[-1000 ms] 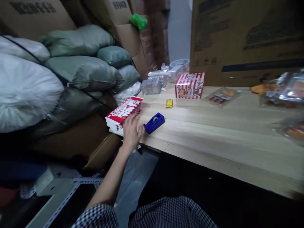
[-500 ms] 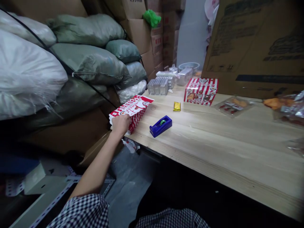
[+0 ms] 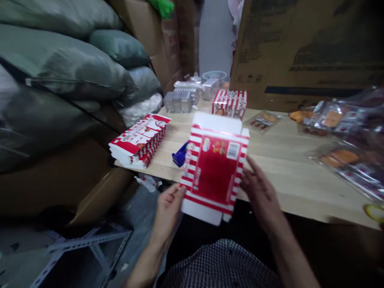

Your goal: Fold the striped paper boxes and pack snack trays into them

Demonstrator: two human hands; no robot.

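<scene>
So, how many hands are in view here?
2: the left hand pinches the striped box near its lower left corner; the right hand is at its right edge, too blurred to tell its grip.

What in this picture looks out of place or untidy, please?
The stack of flat boxes at left looks untidy: its lower layers do not line up. A crumpled whitish scrap shows below the edge of the table, an odd place for it. I see no spill.

Flat carton [image 3: 214,176] is red w/ red/wht stripes & wht flaps [image 3: 216,121]; box [image 3: 230,100] is red/wht striped; tape disp. [image 3: 179,156] is blue; shirt [image 3: 222,262] is blk/wht check; tbl. [image 3: 300,188] is pale.
</scene>
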